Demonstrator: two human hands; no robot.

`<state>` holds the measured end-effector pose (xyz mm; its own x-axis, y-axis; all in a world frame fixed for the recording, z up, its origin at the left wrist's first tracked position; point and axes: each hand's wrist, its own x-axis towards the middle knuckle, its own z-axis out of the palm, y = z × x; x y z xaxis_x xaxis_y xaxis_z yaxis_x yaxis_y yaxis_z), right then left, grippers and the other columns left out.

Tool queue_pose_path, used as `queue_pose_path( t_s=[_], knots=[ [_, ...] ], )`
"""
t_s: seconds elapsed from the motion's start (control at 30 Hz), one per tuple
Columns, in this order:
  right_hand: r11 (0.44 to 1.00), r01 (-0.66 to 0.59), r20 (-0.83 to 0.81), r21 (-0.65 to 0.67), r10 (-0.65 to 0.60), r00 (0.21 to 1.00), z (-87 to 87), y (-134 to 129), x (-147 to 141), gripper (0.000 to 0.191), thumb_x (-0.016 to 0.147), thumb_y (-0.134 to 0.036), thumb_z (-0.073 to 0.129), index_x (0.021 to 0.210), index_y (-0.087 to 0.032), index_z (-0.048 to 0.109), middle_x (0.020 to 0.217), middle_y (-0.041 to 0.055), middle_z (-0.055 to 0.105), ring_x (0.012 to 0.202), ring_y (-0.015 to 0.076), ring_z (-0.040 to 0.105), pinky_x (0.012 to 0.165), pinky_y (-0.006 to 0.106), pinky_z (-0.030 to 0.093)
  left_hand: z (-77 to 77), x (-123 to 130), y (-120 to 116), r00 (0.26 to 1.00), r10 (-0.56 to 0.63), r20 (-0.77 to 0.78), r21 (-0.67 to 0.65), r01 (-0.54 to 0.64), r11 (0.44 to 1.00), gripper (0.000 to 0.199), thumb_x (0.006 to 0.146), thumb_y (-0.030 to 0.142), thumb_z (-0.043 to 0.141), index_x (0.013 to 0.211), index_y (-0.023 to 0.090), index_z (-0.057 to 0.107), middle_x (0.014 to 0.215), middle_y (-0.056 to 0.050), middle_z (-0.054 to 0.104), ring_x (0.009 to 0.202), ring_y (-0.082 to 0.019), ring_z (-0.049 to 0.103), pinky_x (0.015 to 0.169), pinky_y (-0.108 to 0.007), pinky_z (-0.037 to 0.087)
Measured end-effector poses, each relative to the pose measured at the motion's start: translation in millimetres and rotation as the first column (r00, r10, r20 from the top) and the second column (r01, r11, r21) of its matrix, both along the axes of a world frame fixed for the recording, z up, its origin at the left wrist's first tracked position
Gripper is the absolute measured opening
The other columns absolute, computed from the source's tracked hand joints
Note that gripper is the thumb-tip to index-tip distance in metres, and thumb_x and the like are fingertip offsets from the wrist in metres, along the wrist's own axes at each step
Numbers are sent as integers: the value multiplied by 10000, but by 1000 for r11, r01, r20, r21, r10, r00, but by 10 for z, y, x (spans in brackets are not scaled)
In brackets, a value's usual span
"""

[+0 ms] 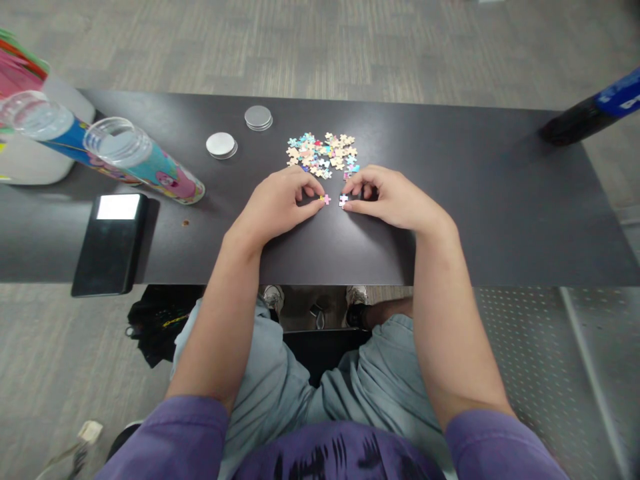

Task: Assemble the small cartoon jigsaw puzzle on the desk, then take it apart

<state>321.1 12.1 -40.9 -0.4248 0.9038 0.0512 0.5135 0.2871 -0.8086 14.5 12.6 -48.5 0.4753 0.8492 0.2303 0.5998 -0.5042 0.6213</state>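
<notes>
My left hand [286,201] pinches a small pink and yellow jigsaw puzzle piece [327,199] between thumb and fingertips, low over the dark table. Opposite it, my right hand [393,195] grips a whitish-lilac puzzle piece [343,200] the same way. A short gap separates the two pieces. Just beyond my hands lies a loose heap of puzzle pieces [320,155], some showing plain tan backs and others coloured printed faces. My right fingertips are close to the near right edge of that heap.
Two stacks of round discs, one white [221,144] and one grey [259,117], sit left of the heap. Farther left stand clear-topped printed tubes [150,163] and a black device [111,243] overhanging the table's front edge. A dark bottle [590,110] stands at the right end.
</notes>
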Motion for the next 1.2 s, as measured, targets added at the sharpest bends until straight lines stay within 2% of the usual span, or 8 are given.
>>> queue_pose_path(
  t_s=[0.2,0.33,0.43,0.57,0.73,0.87,0.97,1.2],
  knots=[
    [1000,0,2,3,0,1000,-11,5,13,161,991,-297,1010,1118,-301,911,1034,49,763,919,281,678,911,472,597,-2,10,-1,1000,9,-2,2,-9,1000,117,1032,219,898,1118,286,939,1097,-38,883,940,-264,770,902,-440,619],
    [1000,18,-11,20,-18,1000,-27,6,18,127,1032,-306,964,1144,-289,906,1050,54,780,896,268,685,893,463,591,-22,-5,9,995,98,-7,29,-98,995,132,1028,188,910,1102,296,928,1082,-38,875,887,-261,738,838,-457,576],
    [998,32,21,47,-33,999,-39,16,12,193,1035,-360,1005,1180,-289,899,1085,51,800,887,254,678,888,450,594,-31,-21,15,990,140,-15,43,-139,989,130,1030,197,939,1098,307,924,1083,-37,874,871,-263,719,815,-462,556],
    [996,16,53,88,-21,998,-47,32,7,211,996,-312,1036,1174,-298,923,1108,43,795,933,259,693,916,446,599,-20,-23,10,992,127,-22,36,-126,991,126,1037,214,948,1111,314,930,1099,-34,885,871,-264,725,837,-461,573],
    [998,16,42,64,-19,999,-28,21,44,162,997,-276,1043,1115,-298,935,1055,43,778,928,269,700,923,462,601,17,-55,15,997,80,-19,21,-80,997,138,1031,215,931,1124,314,954,1098,-38,884,880,-263,735,854,-449,598],
    [997,31,43,64,-34,999,17,-13,90,29,1100,-305,966,1103,-301,937,1058,60,801,891,269,676,905,472,584,55,-135,29,997,62,37,-16,-62,998,197,1056,172,849,1158,288,971,1068,-47,862,858,-249,741,867,-430,632],
    [995,44,50,84,-49,998,44,-25,102,65,1161,-291,894,1148,-320,951,1070,53,807,891,267,653,927,470,575,75,-167,34,994,101,45,-12,-101,995,244,1076,135,785,1143,280,970,1042,-52,849,835,-247,736,866,-433,631],
    [996,1,75,91,-8,997,33,-4,51,125,1070,-267,1029,1172,-338,1011,1082,38,769,911,265,646,948,448,550,52,-97,31,995,92,-30,14,-91,996,143,1032,184,946,1108,297,992,1055,-44,864,849,-257,724,830,-439,567]
  ],
)
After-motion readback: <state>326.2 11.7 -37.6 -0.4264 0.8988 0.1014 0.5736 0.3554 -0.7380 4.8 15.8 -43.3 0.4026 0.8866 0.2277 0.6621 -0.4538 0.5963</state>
